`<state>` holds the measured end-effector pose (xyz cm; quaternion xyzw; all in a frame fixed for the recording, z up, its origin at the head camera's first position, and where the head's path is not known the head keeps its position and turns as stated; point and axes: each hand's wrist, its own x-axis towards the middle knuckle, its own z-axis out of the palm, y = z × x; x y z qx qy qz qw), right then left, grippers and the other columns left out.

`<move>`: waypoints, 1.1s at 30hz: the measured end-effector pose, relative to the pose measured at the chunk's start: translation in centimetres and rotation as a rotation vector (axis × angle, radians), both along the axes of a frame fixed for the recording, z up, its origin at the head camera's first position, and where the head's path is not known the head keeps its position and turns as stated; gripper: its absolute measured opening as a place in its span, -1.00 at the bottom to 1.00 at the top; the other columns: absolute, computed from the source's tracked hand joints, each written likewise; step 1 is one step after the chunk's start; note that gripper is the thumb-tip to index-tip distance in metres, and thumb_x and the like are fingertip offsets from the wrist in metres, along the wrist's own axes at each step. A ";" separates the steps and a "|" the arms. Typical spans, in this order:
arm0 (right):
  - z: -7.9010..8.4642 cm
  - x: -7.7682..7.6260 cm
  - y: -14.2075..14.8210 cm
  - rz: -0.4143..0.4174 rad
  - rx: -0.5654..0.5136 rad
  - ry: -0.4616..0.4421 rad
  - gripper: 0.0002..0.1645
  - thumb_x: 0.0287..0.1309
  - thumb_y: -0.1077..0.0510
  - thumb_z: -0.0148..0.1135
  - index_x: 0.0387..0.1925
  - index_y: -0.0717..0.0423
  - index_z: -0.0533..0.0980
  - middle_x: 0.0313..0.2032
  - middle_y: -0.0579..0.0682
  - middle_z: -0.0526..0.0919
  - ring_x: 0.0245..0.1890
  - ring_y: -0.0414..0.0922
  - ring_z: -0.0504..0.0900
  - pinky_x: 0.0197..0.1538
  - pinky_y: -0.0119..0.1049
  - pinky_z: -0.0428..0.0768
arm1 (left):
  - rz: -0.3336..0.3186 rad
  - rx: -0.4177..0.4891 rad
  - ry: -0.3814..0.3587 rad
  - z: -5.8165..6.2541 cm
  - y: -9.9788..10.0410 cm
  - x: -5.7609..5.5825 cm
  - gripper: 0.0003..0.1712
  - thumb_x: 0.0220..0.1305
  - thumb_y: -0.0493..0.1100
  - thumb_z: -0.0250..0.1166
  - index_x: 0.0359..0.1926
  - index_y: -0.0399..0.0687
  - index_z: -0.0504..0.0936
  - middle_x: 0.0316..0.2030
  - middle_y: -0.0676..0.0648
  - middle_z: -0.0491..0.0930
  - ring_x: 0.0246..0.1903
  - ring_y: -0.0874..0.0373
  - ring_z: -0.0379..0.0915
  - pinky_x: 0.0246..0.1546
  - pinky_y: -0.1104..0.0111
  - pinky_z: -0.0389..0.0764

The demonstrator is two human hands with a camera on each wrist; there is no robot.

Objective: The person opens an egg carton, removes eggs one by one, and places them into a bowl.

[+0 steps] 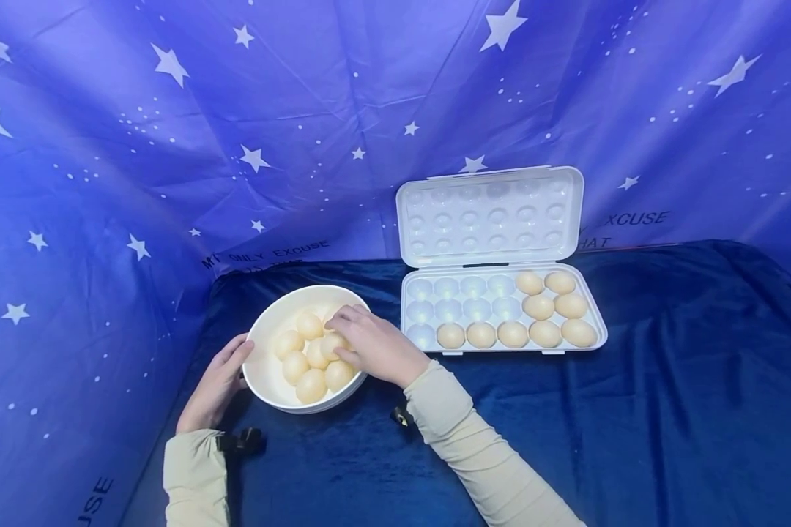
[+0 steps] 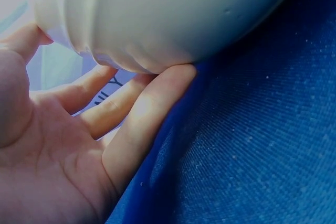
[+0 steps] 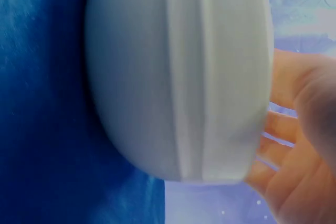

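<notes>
A white bowl (image 1: 264,380) stands on the left with several pale brown eggs (image 1: 311,386) inside. My left hand (image 1: 216,384) grips its left side, the thumb at the rim; in the left wrist view the fingers (image 2: 134,111) of this hand touch the outer wall. Reaching over the right rim, my right hand (image 1: 376,344) has thumb and fingers around an egg (image 1: 332,344) in the bowl. The right wrist view shows the bowl's outside (image 3: 142,77), which hides the fingertips and the eggs from that side.
Right of the bowl lies an open egg carton (image 1: 501,353), its lid (image 1: 488,252) raised at the back. Eggs (image 1: 545,334) fill its right columns and most of the front row; the other cups are bare. Dark blue cloth (image 1: 699,410) covers the table, with a starry curtain (image 1: 343,110) behind.
</notes>
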<state>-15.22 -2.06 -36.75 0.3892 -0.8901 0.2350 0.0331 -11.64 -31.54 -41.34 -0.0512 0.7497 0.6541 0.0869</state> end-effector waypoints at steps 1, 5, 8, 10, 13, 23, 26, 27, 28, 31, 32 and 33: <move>0.1 0.0 0.1 -0.006 -0.010 -0.007 -0.59 0.32 0.08 0.26 0.15 0.11 0.53 0.11 0.01 0.56 0.18 -0.09 0.50 0.23 -0.22 0.51 | -0.003 0.000 -0.003 0.0 -0.1 0.1 -0.66 0.56 0.08 -0.02 0.15 0.03 0.40 -0.15 0.24 0.60 -0.19 0.32 0.58 -0.20 0.31 0.64; 0.4 -0.4 0.8 -0.007 -0.030 -0.013 -0.61 0.32 0.10 0.26 0.12 0.14 0.54 0.09 0.03 0.56 0.16 -0.06 0.49 0.22 -0.20 0.50 | -0.003 0.002 -0.009 0.1 -0.1 0.2 -0.68 0.56 0.07 -0.02 0.15 0.04 0.40 -0.16 0.23 0.60 -0.19 0.32 0.58 -0.20 0.31 0.65; 1.1 -0.7 1.5 0.008 -0.034 0.012 -0.63 0.31 0.13 0.26 0.10 0.16 0.55 0.07 0.05 0.57 0.14 -0.03 0.49 0.22 -0.19 0.49 | -0.003 0.001 0.000 0.2 -0.1 0.1 -0.64 0.56 0.07 -0.03 0.17 0.00 0.38 -0.15 0.23 0.60 -0.19 0.32 0.58 -0.21 0.31 0.65; 1.5 -0.9 2.2 0.008 -0.035 0.051 -0.64 0.29 0.14 0.26 0.08 0.17 0.55 0.05 0.06 0.57 0.11 -0.02 0.50 0.20 -0.19 0.50 | -0.007 0.006 0.006 0.2 -0.1 0.0 -0.63 0.56 0.08 -0.03 0.19 -0.02 0.37 -0.15 0.23 0.60 -0.19 0.32 0.58 -0.21 0.32 0.65; 2.2 -1.1 3.6 0.004 -0.030 0.097 -0.65 0.27 0.15 0.29 0.06 0.16 0.57 0.02 0.04 0.59 0.09 -0.03 0.51 0.18 -0.19 0.52 | -0.016 0.018 0.008 0.1 -0.1 -0.1 -0.66 0.56 0.08 -0.03 0.17 0.03 0.38 -0.15 0.23 0.60 -0.19 0.32 0.58 -0.21 0.32 0.65; 3.2 -0.8 8.6 -0.040 -0.013 0.147 -0.64 0.29 0.14 0.29 0.07 0.18 0.57 0.00 0.06 0.59 0.08 -0.03 0.54 0.16 -0.16 0.54 | -0.014 0.044 0.020 0.1 -0.1 0.0 -0.74 0.57 0.04 -0.04 0.11 0.10 0.41 -0.18 0.21 0.62 -0.22 0.33 0.59 -0.25 0.34 0.65; 2.8 -0.8 10.2 -0.070 -0.029 0.141 -0.65 0.27 0.17 0.30 0.06 0.19 0.57 0.02 0.08 0.58 0.11 0.00 0.53 0.18 -0.11 0.53 | -0.022 0.046 0.017 0.0 0.1 -0.1 -0.75 0.57 0.04 -0.04 0.10 0.12 0.42 -0.18 0.21 0.62 -0.21 0.33 0.59 -0.25 0.33 0.65; 2.7 -0.8 10.7 -0.081 -0.033 0.139 -0.65 0.26 0.18 0.30 0.06 0.20 0.56 0.02 0.09 0.58 0.11 0.01 0.53 0.17 -0.09 0.53 | -0.023 0.043 0.016 0.0 0.1 -0.1 -0.75 0.57 0.05 -0.03 0.10 0.12 0.42 -0.17 0.21 0.62 -0.21 0.33 0.59 -0.24 0.33 0.65; 2.6 -0.9 11.2 -0.092 -0.037 0.132 -0.65 0.26 0.19 0.30 0.06 0.21 0.56 0.03 0.10 0.58 0.12 0.03 0.53 0.18 -0.07 0.53 | -0.022 0.040 0.015 0.0 0.1 -0.1 -0.75 0.57 0.05 -0.03 0.10 0.12 0.42 -0.17 0.22 0.62 -0.21 0.33 0.59 -0.24 0.33 0.65; 2.5 -1.3 12.5 -0.128 -0.051 0.115 -0.63 0.26 0.18 0.30 0.07 0.22 0.55 0.05 0.13 0.58 0.14 0.06 0.52 0.18 -0.01 0.52 | -0.015 0.030 0.016 0.0 0.0 0.0 -0.75 0.57 0.05 -0.04 0.10 0.11 0.42 -0.17 0.23 0.62 -0.20 0.34 0.59 -0.24 0.33 0.65; 2.5 -1.5 12.9 -0.141 -0.057 0.111 -0.63 0.27 0.17 0.29 0.07 0.22 0.55 0.05 0.14 0.58 0.14 0.07 0.52 0.18 0.00 0.52 | -0.013 0.028 0.016 0.1 0.0 0.0 -0.75 0.57 0.05 -0.04 0.10 0.11 0.41 -0.17 0.23 0.62 -0.20 0.34 0.59 -0.23 0.34 0.65; 2.4 -1.7 13.3 -0.154 -0.064 0.107 -0.63 0.27 0.16 0.29 0.07 0.22 0.55 0.05 0.14 0.58 0.13 0.08 0.53 0.16 0.01 0.53 | -0.012 0.025 0.017 0.1 0.0 0.1 -0.74 0.57 0.05 -0.04 0.10 0.11 0.41 -0.17 0.23 0.62 -0.19 0.34 0.59 -0.23 0.34 0.65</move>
